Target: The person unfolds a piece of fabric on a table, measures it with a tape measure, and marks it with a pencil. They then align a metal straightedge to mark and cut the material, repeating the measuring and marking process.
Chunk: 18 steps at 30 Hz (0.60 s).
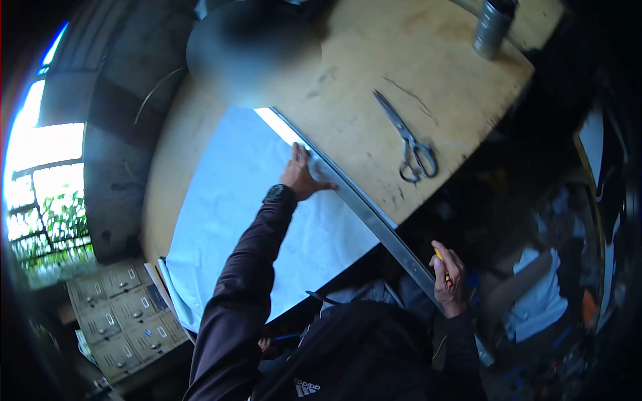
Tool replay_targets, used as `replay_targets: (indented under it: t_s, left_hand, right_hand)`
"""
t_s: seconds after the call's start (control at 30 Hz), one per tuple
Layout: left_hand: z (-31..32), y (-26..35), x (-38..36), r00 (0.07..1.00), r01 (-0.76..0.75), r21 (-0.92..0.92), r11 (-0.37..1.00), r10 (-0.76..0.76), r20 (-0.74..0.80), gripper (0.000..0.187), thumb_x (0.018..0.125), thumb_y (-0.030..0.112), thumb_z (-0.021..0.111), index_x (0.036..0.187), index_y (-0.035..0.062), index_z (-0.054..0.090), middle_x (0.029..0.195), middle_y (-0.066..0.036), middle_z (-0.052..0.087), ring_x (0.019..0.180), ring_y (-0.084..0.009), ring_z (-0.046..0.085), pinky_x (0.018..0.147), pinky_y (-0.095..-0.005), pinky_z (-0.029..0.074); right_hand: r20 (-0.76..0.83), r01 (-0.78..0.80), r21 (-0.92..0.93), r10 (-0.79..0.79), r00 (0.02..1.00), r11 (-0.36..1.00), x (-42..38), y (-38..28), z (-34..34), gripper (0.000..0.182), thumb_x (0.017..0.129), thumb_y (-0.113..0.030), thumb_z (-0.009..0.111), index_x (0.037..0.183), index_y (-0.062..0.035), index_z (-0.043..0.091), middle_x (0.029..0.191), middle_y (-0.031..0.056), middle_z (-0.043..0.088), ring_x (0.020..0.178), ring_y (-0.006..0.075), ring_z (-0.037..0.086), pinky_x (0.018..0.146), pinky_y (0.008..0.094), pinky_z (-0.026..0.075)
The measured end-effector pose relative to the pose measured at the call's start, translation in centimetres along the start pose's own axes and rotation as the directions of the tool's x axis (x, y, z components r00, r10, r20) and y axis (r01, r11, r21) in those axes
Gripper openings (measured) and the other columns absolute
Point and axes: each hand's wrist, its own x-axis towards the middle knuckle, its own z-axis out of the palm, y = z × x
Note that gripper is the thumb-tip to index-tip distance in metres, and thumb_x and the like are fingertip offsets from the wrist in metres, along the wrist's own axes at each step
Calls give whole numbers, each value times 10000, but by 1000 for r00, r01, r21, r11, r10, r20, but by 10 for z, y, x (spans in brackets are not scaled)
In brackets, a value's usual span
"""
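Note:
A long metal straightedge [364, 212] runs diagonally over the right edge of a large white sheet [231, 194], its near end extending past the table edge. My left hand [305, 175] lies on the sheet and straightedge, thumb and fingers spread, fingertips on the metal. Out beyond the table, my right hand [451, 281] is closed around a slim yellow-and-red tool [439, 254], beside the straightedge's near end. Most of that tool is hidden in the fingers; I cannot tell its kind. Scissors [409, 144] lie partly open on the table, right of the straightedge.
The wooden table [348, 60] carries a dark cylindrical can [493, 30] at its far right corner. A blurred patch covers part of the far side. Metal lockers [127, 314] stand at lower left. Pale cloth or paper [538, 297] lies among clutter at right.

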Motion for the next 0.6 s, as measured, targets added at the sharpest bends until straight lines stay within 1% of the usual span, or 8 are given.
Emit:
replay_targets:
  t_s: [0.07,0.13,0.2,0.27,0.3,0.4,0.5,0.6]
  left_hand:
    - [-6,8,-3,1000,18,44,999,-19,5,1471,581,723,888,1556,-137,199,1646,-353,98,1483,-447,348,1190,-421,388]
    - [-4,8,-3,999,23,42,999,-24,24,1470,592,718,883,1563,-133,181,1650,-357,75,1479,-463,346,1185,-443,392]
    - [3,4,1,999,33,66,997,-33,4,1471,592,717,883,1564,-133,179,1650,-356,79,1478,-472,343,1174,-457,405]
    - [0,5,0,999,42,42,998,-42,9,1477,585,704,891,1577,-114,163,1656,-342,83,1437,-513,371,1145,-490,430]
    - [-1,6,-2,999,51,31,998,-52,15,1480,581,695,896,1581,-109,159,1659,-334,84,1408,-530,397,1128,-502,445]
    - [-4,8,-1,998,63,-14,998,-63,3,1485,559,669,918,1584,-98,165,1661,-322,106,1354,-571,429,1099,-519,471]
    - [0,8,-2,997,74,-47,996,-74,14,1486,549,659,926,1585,-91,170,1666,-312,98,1356,-590,415,1096,-528,472]
    - [-1,10,-2,996,89,-39,995,-88,17,1470,556,640,931,1585,-87,174,1667,-311,95,1368,-598,398,1103,-535,465]
  right_hand:
    - [-1,115,34,-115,993,993,41,-16,14,300,983,-100,554,1242,25,642,929,180,665,825,340,667,760,398,534]
    - [-83,232,94,-225,971,968,77,-27,39,160,971,-47,559,1087,17,649,890,171,665,795,323,681,715,389,535]
    - [-44,66,207,-58,997,976,104,-42,66,86,971,-51,595,1030,0,631,831,144,665,729,275,684,672,368,531]
    - [-37,161,230,-157,987,960,135,-58,87,79,975,-79,636,1007,-9,618,786,119,658,687,221,678,634,353,525]
    - [-35,219,286,-218,975,933,152,-59,100,140,987,-119,651,1063,-1,640,815,123,671,699,197,673,662,335,531]
    - [-18,224,381,-235,972,897,201,-54,143,214,1013,-170,634,1126,10,662,863,123,700,743,178,685,708,311,540]
    - [170,-30,548,-76,982,836,244,-57,173,281,1038,-217,604,1157,25,684,918,128,735,810,176,705,761,302,550]
    - [196,1,457,-102,975,890,283,-63,202,311,1047,-244,592,1122,38,698,926,127,754,852,180,718,780,303,557]
